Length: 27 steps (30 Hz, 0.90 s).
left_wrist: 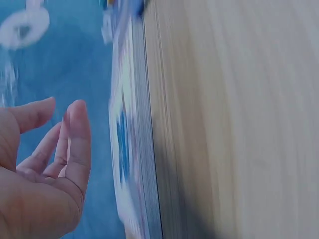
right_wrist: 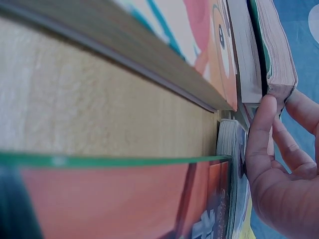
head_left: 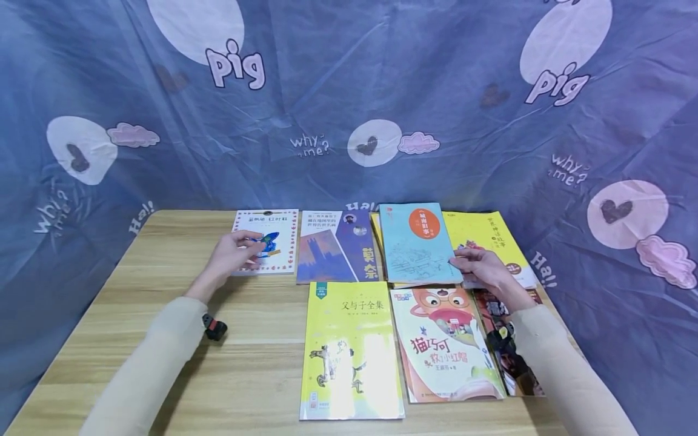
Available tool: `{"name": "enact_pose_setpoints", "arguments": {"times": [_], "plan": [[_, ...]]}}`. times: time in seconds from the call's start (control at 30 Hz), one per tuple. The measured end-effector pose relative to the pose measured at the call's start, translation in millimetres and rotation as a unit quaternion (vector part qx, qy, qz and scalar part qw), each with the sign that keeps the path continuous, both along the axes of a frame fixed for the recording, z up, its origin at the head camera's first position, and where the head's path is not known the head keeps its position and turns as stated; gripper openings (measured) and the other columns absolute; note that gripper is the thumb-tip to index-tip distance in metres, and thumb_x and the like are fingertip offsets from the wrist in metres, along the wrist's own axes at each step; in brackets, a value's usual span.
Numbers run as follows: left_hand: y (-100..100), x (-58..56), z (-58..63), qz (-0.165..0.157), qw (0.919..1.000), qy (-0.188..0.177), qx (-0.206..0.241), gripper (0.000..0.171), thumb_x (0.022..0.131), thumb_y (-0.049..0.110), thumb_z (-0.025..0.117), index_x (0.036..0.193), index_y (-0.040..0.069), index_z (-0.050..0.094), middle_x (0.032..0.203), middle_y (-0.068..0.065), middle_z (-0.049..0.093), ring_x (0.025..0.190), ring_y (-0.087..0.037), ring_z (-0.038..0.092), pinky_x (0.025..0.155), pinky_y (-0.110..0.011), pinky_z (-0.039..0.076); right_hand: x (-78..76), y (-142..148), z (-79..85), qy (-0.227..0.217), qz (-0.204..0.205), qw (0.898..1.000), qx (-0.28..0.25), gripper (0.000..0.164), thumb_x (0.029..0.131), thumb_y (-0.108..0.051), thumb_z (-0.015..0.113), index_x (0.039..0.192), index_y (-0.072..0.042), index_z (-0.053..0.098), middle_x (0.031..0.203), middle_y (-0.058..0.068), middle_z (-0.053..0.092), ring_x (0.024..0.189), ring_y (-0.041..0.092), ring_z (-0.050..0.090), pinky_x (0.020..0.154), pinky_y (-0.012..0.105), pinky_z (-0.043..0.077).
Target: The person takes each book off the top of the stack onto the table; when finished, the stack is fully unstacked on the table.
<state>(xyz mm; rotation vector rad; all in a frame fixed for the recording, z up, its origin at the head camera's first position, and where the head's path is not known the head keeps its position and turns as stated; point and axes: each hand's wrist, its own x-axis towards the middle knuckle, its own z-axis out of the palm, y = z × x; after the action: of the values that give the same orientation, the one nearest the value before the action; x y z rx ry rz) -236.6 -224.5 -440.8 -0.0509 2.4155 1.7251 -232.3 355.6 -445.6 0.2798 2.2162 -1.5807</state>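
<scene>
My right hand (head_left: 482,266) pinches the right edge of a light-blue book (head_left: 409,257) with a red oval on its cover, near its lower corner. In the right wrist view, my fingers (right_wrist: 260,132) and thumb are at the corner of its thick page block (right_wrist: 281,59). The light-blue book overlaps a yellow book (head_left: 491,233) on its right. Over a white book (head_left: 283,260) with a blue picture and a dotted border hovers my left hand (head_left: 234,251). Its thumb and fingers are loosely bent with a gap between them, holding nothing.
Left of the light-blue book lies a purple-and-white book (head_left: 332,248). Along the front are a yellow book (head_left: 349,327), a cartoon-cover book (head_left: 447,345) and a dark-cover book (head_left: 515,369), partly behind my right wrist. A blue printed cloth (head_left: 305,79) hangs behind the wooden table (head_left: 251,375).
</scene>
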Motion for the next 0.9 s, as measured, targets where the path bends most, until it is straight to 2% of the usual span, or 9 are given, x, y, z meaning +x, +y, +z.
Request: {"name": "enact_pose_setpoints", "arguments": {"times": [0.17, 0.3, 0.43, 0.7, 0.8, 0.9], "plan": [[50.4, -1.4, -4.4, -0.009, 0.998, -0.016, 0.06, 0.046, 0.104, 0.014, 0.067, 0.144, -0.005, 0.056, 0.127, -0.031, 0.069, 0.078, -0.015, 0.074, 0.071, -0.029, 0.071, 0.3, 0.5, -0.8, -0.004, -0.003, 1.0, -0.007, 0.064, 0.102, -0.035, 0.072, 0.151, -0.004, 0.047, 0.087, -0.015, 0.067, 0.068, 0.006, 0.058, 0.063, 0.024, 0.06], [87.6, 0.3, -4.0, -0.019, 0.9947, -0.035, 0.095, 0.045, 0.103, 0.013, 0.068, 0.144, -0.002, 0.057, 0.127, -0.032, 0.068, 0.081, -0.019, 0.075, 0.074, -0.031, 0.072, -0.3, 0.4, -1.1, -0.003, -0.004, 1.0, -0.013, 0.066, 0.101, -0.036, 0.073, 0.152, -0.003, 0.046, 0.09, -0.016, 0.072, 0.073, 0.005, 0.065, 0.066, 0.025, 0.064], [118.6, 2.5, -3.7, -0.032, 0.9892, -0.055, 0.132, 0.045, 0.102, 0.012, 0.069, 0.144, -0.002, 0.058, 0.128, -0.031, 0.068, 0.074, -0.014, 0.073, 0.07, -0.029, 0.071, -0.6, 0.1, -1.5, -0.001, -0.004, 1.0, -0.016, 0.07, 0.101, -0.037, 0.073, 0.154, -0.002, 0.044, 0.091, -0.016, 0.075, 0.079, 0.005, 0.072, 0.07, 0.026, 0.067], [165.0, 3.6, -8.6, -0.063, 0.9778, -0.086, 0.181, 0.048, 0.104, 0.017, 0.069, 0.146, 0.0, 0.056, 0.138, -0.028, 0.065, 0.07, -0.01, 0.073, 0.069, -0.028, 0.071, -1.6, -0.6, -1.8, 0.008, -0.002, 1.0, 0.011, 0.071, 0.101, -0.037, 0.072, 0.155, 0.0, 0.044, 0.091, -0.019, 0.072, 0.078, 0.004, 0.068, 0.071, 0.023, 0.064], [180.1, 3.9, -9.4, -0.075, 0.9752, -0.093, 0.186, 0.048, 0.104, 0.018, 0.069, 0.147, 0.001, 0.056, 0.138, -0.027, 0.066, 0.072, -0.011, 0.074, 0.072, -0.03, 0.071, -1.9, -0.2, -1.7, 0.013, 0.0, 1.0, 0.022, 0.072, 0.102, -0.037, 0.071, 0.156, 0.001, 0.043, 0.093, -0.02, 0.071, 0.081, 0.003, 0.069, 0.073, 0.022, 0.064], [194.5, 4.2, -9.0, -0.074, 0.9729, -0.098, 0.196, 0.046, 0.104, 0.016, 0.069, 0.145, 0.001, 0.057, 0.137, -0.026, 0.067, 0.077, -0.014, 0.076, 0.077, -0.033, 0.072, -1.9, 0.0, -1.5, 0.018, 0.002, 0.999, 0.031, 0.072, 0.103, -0.036, 0.07, 0.158, 0.001, 0.041, 0.096, -0.021, 0.069, 0.084, 0.003, 0.069, 0.075, 0.021, 0.063]]}}
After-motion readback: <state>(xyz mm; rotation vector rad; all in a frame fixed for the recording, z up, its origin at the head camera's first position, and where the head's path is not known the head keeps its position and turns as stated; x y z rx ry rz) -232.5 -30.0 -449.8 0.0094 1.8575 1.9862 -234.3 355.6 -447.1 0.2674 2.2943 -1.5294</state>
